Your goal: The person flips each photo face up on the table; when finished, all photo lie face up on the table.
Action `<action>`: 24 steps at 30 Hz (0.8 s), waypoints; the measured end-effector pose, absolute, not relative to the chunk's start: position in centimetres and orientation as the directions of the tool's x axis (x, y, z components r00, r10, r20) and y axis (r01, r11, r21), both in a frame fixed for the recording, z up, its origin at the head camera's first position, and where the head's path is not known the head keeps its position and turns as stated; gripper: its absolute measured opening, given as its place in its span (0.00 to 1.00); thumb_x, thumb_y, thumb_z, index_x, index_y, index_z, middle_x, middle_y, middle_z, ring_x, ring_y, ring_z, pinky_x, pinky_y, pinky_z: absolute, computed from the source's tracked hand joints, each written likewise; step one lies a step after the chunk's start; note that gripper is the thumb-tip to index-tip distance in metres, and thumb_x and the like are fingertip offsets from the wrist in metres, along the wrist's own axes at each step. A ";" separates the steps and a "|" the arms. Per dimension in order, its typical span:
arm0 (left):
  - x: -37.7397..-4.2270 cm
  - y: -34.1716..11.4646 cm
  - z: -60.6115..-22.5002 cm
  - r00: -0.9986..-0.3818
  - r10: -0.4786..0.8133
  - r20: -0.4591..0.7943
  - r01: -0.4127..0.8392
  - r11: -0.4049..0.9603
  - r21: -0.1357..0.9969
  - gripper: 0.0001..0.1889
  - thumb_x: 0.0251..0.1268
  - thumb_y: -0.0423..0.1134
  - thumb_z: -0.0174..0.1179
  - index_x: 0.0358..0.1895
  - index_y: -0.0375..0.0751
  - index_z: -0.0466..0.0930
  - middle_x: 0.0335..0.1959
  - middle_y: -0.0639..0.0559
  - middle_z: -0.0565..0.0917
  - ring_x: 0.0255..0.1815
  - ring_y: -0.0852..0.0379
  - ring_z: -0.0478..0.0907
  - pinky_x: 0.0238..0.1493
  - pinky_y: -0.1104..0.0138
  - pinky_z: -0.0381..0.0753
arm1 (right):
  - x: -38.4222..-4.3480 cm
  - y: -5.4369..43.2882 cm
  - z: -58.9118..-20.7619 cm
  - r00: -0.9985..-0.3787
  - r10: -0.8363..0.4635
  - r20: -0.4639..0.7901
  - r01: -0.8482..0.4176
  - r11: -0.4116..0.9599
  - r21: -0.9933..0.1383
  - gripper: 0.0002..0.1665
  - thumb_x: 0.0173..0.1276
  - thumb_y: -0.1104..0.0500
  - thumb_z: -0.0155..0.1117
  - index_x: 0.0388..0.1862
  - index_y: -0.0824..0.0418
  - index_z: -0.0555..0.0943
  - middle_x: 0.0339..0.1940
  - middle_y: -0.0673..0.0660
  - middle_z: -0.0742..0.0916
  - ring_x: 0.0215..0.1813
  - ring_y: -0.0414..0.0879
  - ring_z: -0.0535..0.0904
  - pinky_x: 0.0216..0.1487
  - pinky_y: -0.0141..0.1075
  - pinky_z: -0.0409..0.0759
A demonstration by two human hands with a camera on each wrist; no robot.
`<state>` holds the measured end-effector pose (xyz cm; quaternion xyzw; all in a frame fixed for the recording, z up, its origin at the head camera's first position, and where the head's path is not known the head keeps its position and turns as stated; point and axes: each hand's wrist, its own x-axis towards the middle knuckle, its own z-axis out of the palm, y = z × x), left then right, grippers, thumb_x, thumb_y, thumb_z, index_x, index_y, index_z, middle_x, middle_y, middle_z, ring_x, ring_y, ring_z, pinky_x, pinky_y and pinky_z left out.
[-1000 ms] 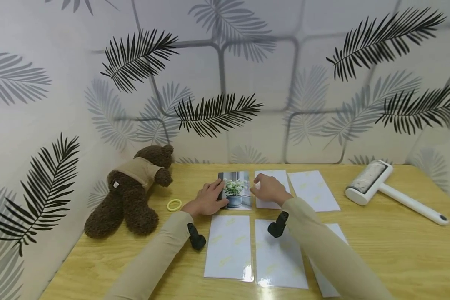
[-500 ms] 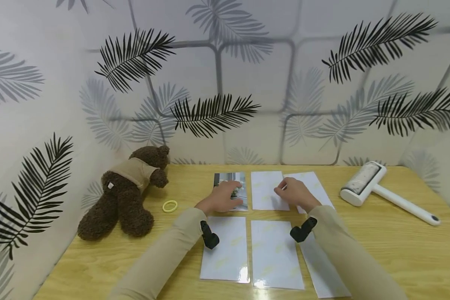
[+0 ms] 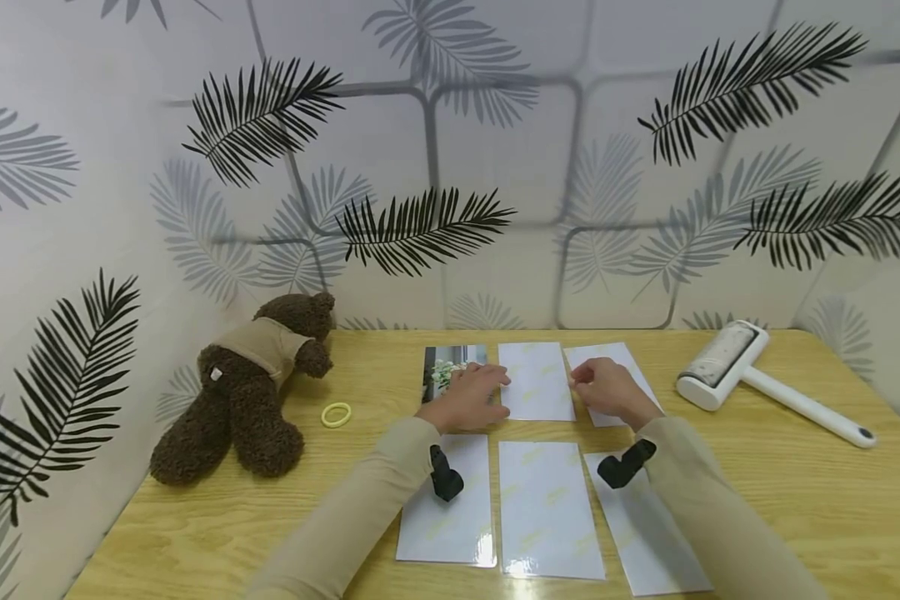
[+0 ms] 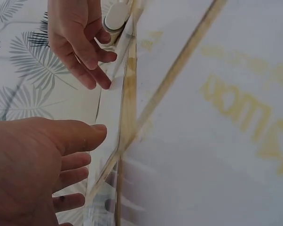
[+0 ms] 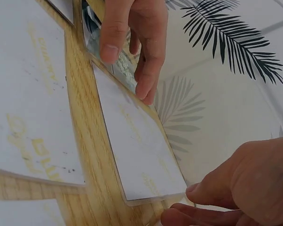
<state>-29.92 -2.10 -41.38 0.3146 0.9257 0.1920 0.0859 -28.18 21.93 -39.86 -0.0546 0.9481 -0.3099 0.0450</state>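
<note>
My left hand (image 3: pixel 467 398) hovers over the photo card of a potted plant (image 3: pixel 441 363), partly hiding it. Its fingertips reach the left edge of the back middle white card (image 3: pixel 534 379); contact cannot be told. My right hand (image 3: pixel 611 390) is at that card's right edge, above the back right white card (image 3: pixel 621 357). In the right wrist view its thumb and a finger are apart near a corner of the back middle card (image 5: pixel 134 146). The left wrist view shows both hands with loose fingers, the right hand (image 4: pixel 78 40) farther off.
Three more white cards lie in a front row: left (image 3: pixel 450 525), middle (image 3: pixel 549 508) and right (image 3: pixel 648 533). A brown teddy bear (image 3: pixel 251 383) and a yellow ring (image 3: pixel 336 415) are at left. A white lint roller (image 3: pixel 750 367) lies at right, before the patterned wall (image 3: pixel 510 283).
Both hands have moved rightward. The left went from the photo card's left edge to its right side; the right went from between photo and middle card to the middle card's right edge.
</note>
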 end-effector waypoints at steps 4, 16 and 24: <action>-29.8 -1.7 -41.7 -0.791 0.608 -0.070 0.548 0.754 0.361 0.25 0.69 0.46 0.55 0.67 0.44 0.69 0.73 0.49 0.63 0.73 0.45 0.56 0.69 0.46 0.54 | -28.3 22.0 -40.2 -0.989 -0.127 -0.073 -0.045 0.737 -0.674 0.18 0.61 0.69 0.53 0.49 0.75 0.78 0.44 0.68 0.84 0.31 0.45 0.81 0.35 0.34 0.77; -29.7 -1.5 -41.8 -0.798 0.599 -0.062 0.528 0.746 0.407 0.25 0.68 0.47 0.57 0.66 0.44 0.70 0.73 0.51 0.63 0.73 0.45 0.56 0.65 0.47 0.56 | -28.8 23.6 -41.0 -0.964 -0.042 -0.261 0.234 0.325 -0.916 0.27 0.72 0.63 0.55 0.67 0.73 0.67 0.30 0.45 0.85 0.24 0.33 0.75 0.27 0.25 0.72; -29.9 -1.7 -42.2 -0.803 0.593 -0.056 0.498 0.719 0.485 0.26 0.66 0.45 0.60 0.65 0.43 0.71 0.73 0.52 0.63 0.72 0.45 0.56 0.64 0.47 0.55 | -28.7 23.0 -41.3 -0.994 -0.052 -0.099 0.076 0.334 -0.939 0.24 0.72 0.60 0.57 0.60 0.72 0.68 0.25 0.46 0.79 0.24 0.37 0.73 0.28 0.30 0.70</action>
